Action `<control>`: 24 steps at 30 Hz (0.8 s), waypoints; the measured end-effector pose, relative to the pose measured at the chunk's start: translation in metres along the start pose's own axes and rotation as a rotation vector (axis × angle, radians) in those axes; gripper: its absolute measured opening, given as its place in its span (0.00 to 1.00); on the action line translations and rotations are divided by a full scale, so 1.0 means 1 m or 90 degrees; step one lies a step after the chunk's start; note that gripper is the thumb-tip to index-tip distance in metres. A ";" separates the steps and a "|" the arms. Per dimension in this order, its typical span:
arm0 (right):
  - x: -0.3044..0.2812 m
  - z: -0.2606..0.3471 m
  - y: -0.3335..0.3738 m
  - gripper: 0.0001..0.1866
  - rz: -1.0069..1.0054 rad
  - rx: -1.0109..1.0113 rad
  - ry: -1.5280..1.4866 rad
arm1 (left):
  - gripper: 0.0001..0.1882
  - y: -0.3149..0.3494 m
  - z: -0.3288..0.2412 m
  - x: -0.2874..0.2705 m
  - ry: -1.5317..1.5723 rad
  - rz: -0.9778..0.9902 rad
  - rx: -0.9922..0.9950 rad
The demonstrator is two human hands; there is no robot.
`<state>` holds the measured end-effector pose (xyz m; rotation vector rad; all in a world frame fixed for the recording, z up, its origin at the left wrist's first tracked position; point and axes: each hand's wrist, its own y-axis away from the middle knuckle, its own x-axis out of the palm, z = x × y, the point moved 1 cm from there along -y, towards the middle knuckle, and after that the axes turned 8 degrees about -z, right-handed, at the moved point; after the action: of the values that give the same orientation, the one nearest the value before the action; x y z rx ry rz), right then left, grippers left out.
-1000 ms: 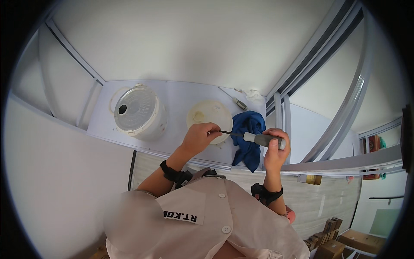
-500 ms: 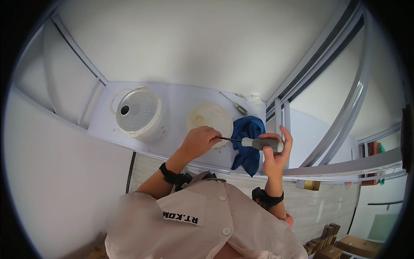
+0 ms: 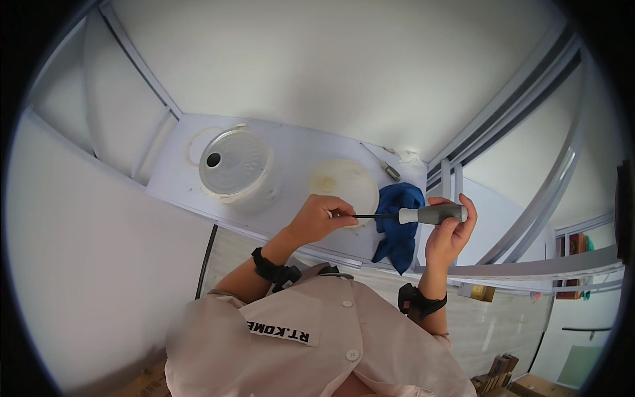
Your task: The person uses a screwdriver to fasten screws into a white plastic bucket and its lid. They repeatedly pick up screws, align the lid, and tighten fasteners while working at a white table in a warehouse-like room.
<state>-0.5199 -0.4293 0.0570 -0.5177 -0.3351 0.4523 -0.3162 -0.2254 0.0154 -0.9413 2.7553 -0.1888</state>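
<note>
A screwdriver (image 3: 433, 214) with a grey handle and dark shaft lies level in front of me, held up over the table. My right hand (image 3: 448, 233) has its handle between the thumb and fingers, with the index finger up near the handle's end. My left hand (image 3: 325, 218) pinches the tip end of the shaft; whether a small part is also in those fingers is hidden. Below the shaft is a blue cloth (image 3: 399, 238), bunched at the table's right side. Behind my left hand a round, pale yellowish lid (image 3: 354, 177) lies flat.
On the left of the white table (image 3: 284, 149) stands a white pot (image 3: 236, 165) with a clear lid and a dark round hole. Another screwdriver (image 3: 383, 164) and crumpled white tissue (image 3: 411, 157) lie at the back right. Metal-framed panels (image 3: 529, 106) border the right side.
Both hands and the screwdriver sit further right in the picture. The table and its objects have shifted right too, as the view has moved. The grip on the screwdriver looks nearly the same.
</note>
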 end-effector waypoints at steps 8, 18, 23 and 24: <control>0.075 -0.005 0.007 0.38 0.039 0.007 -0.035 | 0.13 0.017 -0.008 -0.070 -0.196 -0.075 0.246; 0.230 0.040 0.037 0.45 0.353 -0.016 -0.050 | 0.12 0.046 0.005 -0.200 -0.392 -0.134 0.350; 0.306 0.044 0.066 0.49 0.333 -0.107 -0.048 | 0.12 0.057 0.021 -0.257 -0.391 -0.190 0.335; 0.320 0.042 0.071 0.47 0.301 -0.139 -0.047 | 0.12 0.056 0.026 -0.265 -0.387 -0.200 0.344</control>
<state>-0.2885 -0.2002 0.1150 -0.8000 -0.3339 0.9002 -0.1385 -0.0189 0.0245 -1.0458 1.8587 -0.5601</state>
